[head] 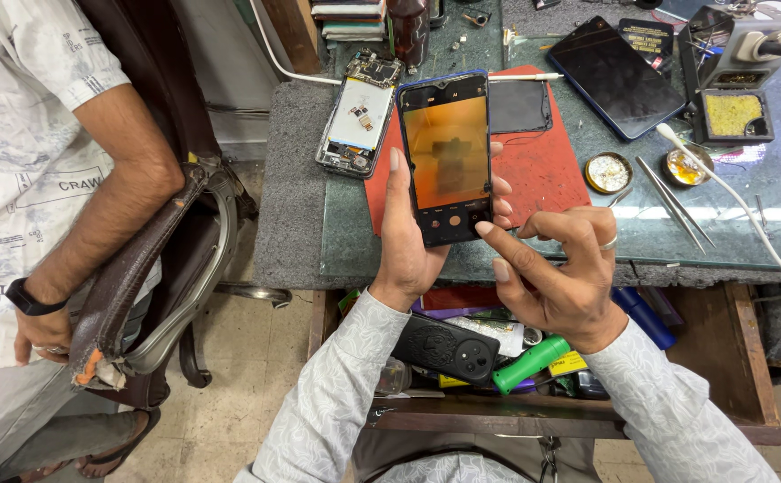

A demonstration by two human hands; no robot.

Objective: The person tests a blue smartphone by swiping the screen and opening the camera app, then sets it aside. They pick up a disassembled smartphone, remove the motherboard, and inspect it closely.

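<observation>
My left hand grips a dark smartphone upright above the desk's front edge; its screen glows orange with a camera-style view. My right hand hovers beside it, a ring on one finger, its index fingertip touching the phone's lower right corner. Under the phone lies a red work mat on the glass desk top.
An opened phone body lies left of the mat, a dark tablet at the back. Tweezers, two small tins, a soldering stand and a white cable are right. An open drawer holds tools. Another person sits left in a worn chair.
</observation>
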